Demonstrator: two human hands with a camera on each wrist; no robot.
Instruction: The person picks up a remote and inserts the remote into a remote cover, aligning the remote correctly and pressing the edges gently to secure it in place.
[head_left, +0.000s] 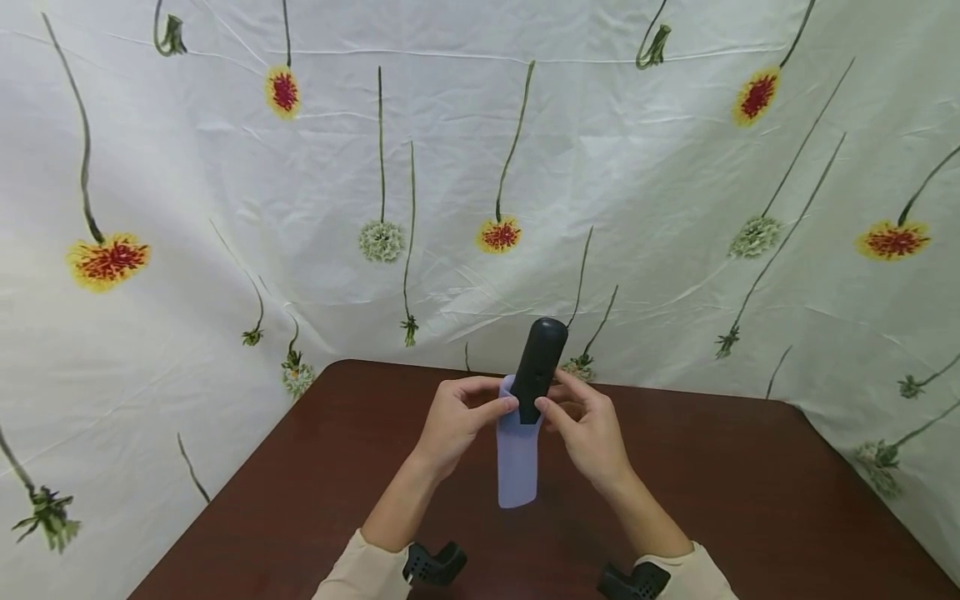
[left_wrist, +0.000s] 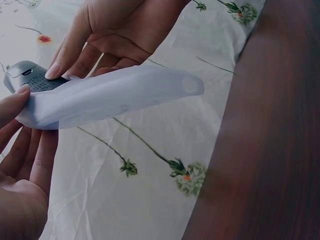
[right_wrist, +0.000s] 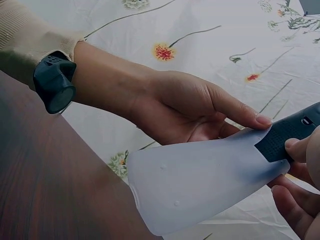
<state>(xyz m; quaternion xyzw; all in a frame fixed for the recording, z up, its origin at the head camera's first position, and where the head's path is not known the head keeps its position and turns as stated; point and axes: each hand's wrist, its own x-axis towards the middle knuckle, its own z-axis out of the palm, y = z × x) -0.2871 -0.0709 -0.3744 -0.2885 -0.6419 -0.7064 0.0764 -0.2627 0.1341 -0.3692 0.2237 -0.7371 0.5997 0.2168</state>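
Above table point(head_left: 712, 483): remote point(head_left: 538, 367), seemingly half-sleeved, between hands.

Head view: high, facing forward and down over the table point(head_left: 750, 500), moderately distant. Left wrist view: close, facing the right hand point(left_wrist: 115, 30). Right wrist view: close, facing the left hand point(right_wrist: 190, 107). All share the pale sleeve point(head_left: 517, 458).
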